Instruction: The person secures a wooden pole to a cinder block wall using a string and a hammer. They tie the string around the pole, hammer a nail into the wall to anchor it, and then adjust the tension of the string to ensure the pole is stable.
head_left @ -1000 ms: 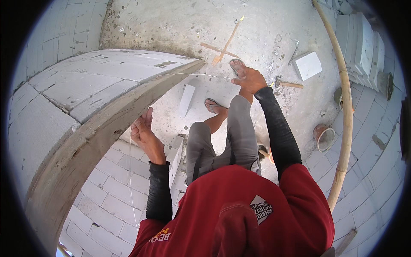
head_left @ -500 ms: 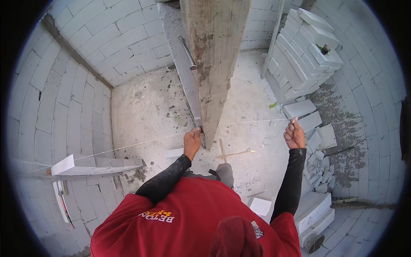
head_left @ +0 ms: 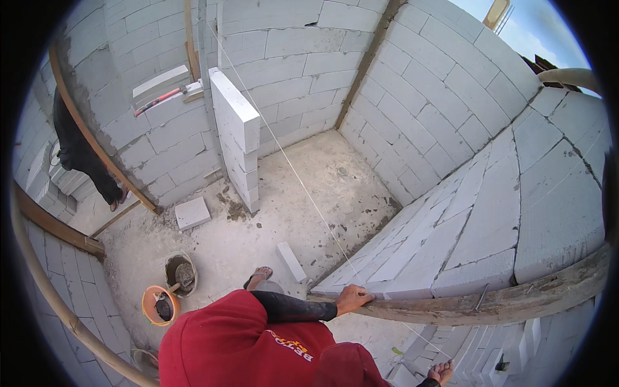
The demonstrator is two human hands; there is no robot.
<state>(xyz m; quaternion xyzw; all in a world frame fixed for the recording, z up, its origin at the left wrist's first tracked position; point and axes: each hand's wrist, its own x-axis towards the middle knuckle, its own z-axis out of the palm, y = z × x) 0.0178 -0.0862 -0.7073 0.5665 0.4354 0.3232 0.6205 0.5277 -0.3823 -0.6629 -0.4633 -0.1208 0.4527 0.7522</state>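
A thin white string [head_left: 298,178] runs taut from the far partition to my hands. My left hand [head_left: 353,299] is closed in a pinch on the string, at the top of a white block wall [head_left: 445,235] beside a long weathered timber [head_left: 516,298]. Past that timber, at the lower edge, my right hand [head_left: 441,372] has its fingers curled around the string's other end. Part of the right hand and most of its forearm are cut off or hidden. The string passes close by the free-standing end of a narrow block partition [head_left: 235,138].
A metal nail [head_left: 481,297] stands by the timber. On the floor are an orange bucket [head_left: 152,306], a dark bucket [head_left: 174,271] with grey mix, and loose blocks [head_left: 291,261]. A red-and-white level [head_left: 160,101] rests at the partition. Another person's dark-clothed legs [head_left: 87,148] show far left.
My view has swung to the left, bringing the partition, buckets and other person into sight. Both hands stay on the string, the left one still at the wall's end.
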